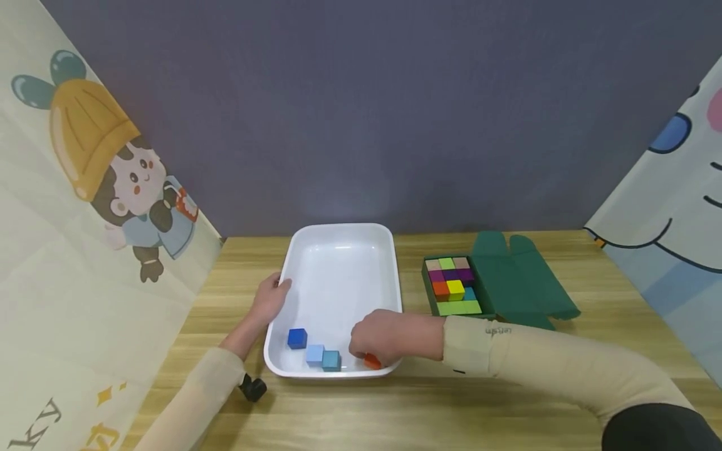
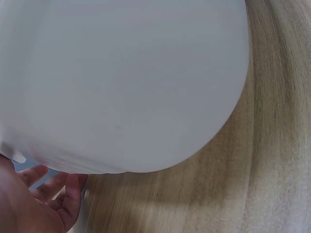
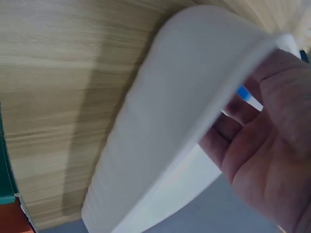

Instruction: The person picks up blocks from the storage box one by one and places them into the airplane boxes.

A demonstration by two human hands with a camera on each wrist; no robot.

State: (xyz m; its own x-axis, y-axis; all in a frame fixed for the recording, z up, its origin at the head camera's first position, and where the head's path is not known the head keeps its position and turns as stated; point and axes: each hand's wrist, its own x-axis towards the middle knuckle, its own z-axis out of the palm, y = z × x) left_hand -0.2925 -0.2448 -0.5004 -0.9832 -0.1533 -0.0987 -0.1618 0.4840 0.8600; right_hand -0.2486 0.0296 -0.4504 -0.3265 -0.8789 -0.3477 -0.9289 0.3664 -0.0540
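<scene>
A white tray (image 1: 344, 275) lies on the wooden table with several small cubes in it. My left hand (image 1: 272, 299) grips its left rim, thumb over the edge; the left wrist view shows the fingers (image 2: 73, 201) bent against the outer wall. Inside the tray's near right corner, my right hand (image 1: 378, 335) reaches down with curled fingers around an orange cube (image 1: 372, 361), mostly hidden beneath it. In the right wrist view this hand (image 3: 272, 141) bends over the rim. Nearby lie a dark blue cube (image 1: 297, 338), a light blue cube (image 1: 314, 355) and a teal cube (image 1: 331, 361).
To the right of the tray, an open green box (image 1: 491, 304) holds several coloured cubes, including a yellow cube (image 1: 455, 290). Its lid flap (image 1: 521, 282) lies folded out to the right. A dark grey panel (image 1: 350, 125) stands behind the table (image 1: 316, 413).
</scene>
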